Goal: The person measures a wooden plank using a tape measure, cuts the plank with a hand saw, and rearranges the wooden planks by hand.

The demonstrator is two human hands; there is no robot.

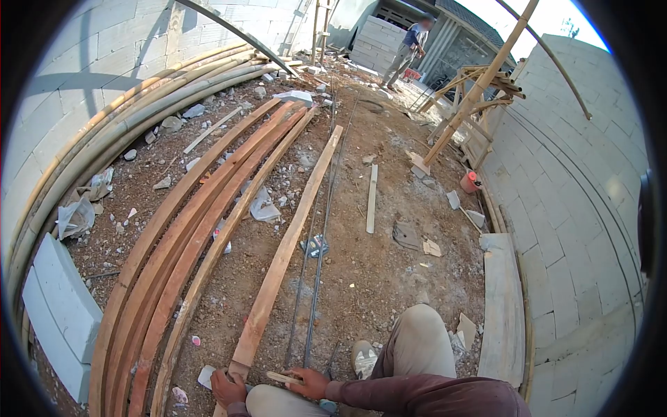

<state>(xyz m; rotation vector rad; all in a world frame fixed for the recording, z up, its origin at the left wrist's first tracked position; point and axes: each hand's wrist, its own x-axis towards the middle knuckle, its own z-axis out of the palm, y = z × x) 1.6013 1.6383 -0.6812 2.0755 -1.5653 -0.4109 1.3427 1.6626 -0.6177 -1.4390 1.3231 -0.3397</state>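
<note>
My left hand [229, 390] is closed over the near end of a long wooden beam [286, 250], which lies on the dirt and points away from me. Just to its right, my right hand [310, 383] grips a short, pale, flat piece that looks like wood [283, 378], its rounded end pointing left. What lies under that hand is partly hidden. Thin dark steel bars [316, 292] run along the ground right of the beam. Left of it, several reddish wooden beams [182, 233] lie side by side.
Bamboo poles [132, 104] line the left wall, near pale blocks [59, 306]. A plank [501, 306] lies by the right block wall [570, 229]. Farther off are a red bucket [470, 182], a bamboo trestle [462, 104] and a standing person [408, 52]. Rubble and plastic scraps litter the ground.
</note>
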